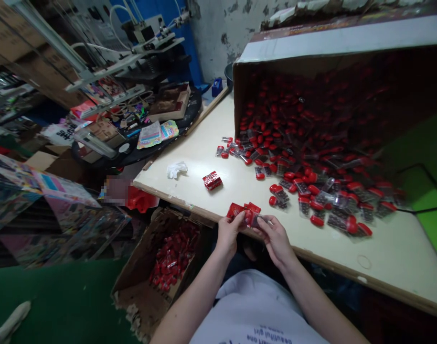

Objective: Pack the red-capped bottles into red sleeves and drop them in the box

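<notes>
While the left hand [227,234] and right hand [275,239] are meeting just above the near edge of the table [383,260]: both are working close together, with the wrists turned inward.
Left hand: narrow, pinching red packets [236,210] between thumb and fingers.
Right hand: narrow, gripping a clear packet [253,220] by its edge, against the red packets.
Grip: fingertips seem to be working best at the packet edges, keeping the thin packs flat and squared.
Big box [241,91]: lying on its side on the table, spilling red-capped bottles [300,187] toward the hands.
Small box [132,282]: standing below the table's near edge, left of the hands, holding a heap of small red packs [171,260].
Also on the table: a red bundle [212,180] and a white glove [176,169] are lying left of the hands.
</notes>
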`<state>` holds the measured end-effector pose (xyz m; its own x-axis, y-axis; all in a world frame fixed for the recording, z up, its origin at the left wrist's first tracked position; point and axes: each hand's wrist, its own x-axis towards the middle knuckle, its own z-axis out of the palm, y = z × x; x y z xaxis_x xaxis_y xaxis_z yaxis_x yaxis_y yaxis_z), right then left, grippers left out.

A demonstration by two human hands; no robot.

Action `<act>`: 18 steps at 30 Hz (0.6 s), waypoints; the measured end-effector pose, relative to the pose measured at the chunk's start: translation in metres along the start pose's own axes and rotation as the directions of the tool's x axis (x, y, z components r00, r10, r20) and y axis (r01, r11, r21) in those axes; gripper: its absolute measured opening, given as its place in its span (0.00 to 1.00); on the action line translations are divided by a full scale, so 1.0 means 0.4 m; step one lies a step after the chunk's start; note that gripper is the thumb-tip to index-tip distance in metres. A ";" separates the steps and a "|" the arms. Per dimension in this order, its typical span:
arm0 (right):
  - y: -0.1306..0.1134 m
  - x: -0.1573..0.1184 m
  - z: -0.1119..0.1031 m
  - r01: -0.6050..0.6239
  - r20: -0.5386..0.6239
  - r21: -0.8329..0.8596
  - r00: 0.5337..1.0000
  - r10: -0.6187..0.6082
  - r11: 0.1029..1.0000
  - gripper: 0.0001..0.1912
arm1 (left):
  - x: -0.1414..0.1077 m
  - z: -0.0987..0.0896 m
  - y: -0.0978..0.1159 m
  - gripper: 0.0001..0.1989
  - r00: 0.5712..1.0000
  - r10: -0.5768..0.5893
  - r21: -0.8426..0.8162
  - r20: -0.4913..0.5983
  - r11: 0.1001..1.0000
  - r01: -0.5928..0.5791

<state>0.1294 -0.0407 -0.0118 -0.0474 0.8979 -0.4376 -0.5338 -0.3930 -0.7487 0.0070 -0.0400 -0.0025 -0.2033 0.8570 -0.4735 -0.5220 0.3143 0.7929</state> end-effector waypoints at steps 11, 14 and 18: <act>0.016 -0.018 0.010 0.037 -0.007 -0.097 0.999 -0.038 0.995 0.13 | -0.002 0.021 0.000 0.16 0.997 -0.021 -0.084 0.075 0.996 0.027; 0.011 -0.027 -0.004 0.053 0.051 -0.279 0.998 -0.040 0.959 0.14 | 0.001 0.022 0.014 0.16 0.998 -0.011 -0.074 0.069 0.997 0.016; 0.004 -0.038 -0.018 0.052 0.139 -0.336 0.990 -0.005 0.941 0.15 | 0.000 0.019 0.024 0.16 0.993 -0.061 -0.044 0.100 0.997 0.065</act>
<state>0.1352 -0.0564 -0.0100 -0.1620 0.9187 -0.3603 -0.2212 -0.3896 -0.8940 0.0083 -0.0340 0.0080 -0.0871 0.8731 -0.4797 -0.5702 0.3511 0.7426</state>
